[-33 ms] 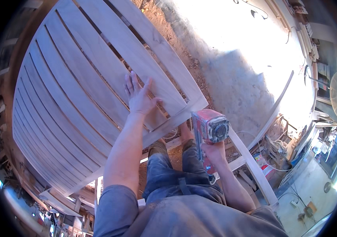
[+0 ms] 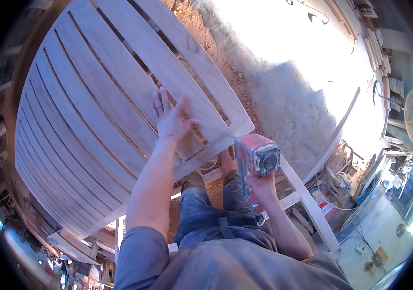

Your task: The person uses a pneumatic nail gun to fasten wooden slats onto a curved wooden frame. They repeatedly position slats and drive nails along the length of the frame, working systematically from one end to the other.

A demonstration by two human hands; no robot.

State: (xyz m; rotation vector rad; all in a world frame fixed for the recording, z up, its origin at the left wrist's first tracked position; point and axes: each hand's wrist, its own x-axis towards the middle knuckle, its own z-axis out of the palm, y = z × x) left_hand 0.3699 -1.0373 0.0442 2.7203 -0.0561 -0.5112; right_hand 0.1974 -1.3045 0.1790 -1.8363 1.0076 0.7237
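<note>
A large slatted wooden panel (image 2: 100,82) with long pale boards and narrow gaps takes up the left half of the view. My left hand (image 2: 171,121) lies on its slats near the right end, fingers spread and thumb out. My right hand (image 2: 263,187) is wrapped round the grip of a red nail gun (image 2: 258,150) with a black cap, scuffed and dusty. The gun is beside the panel's near right corner; whether its nose touches the wood I cannot tell.
An angled wooden frame piece (image 2: 308,205) stands right of my legs. Beyond lies a sunlit concrete floor (image 2: 284,92) with a long thin wooden strip (image 2: 334,135) on it. Wood scraps (image 2: 346,174), a thin pale hose or cord and stacked boards (image 2: 378,53) line the right side.
</note>
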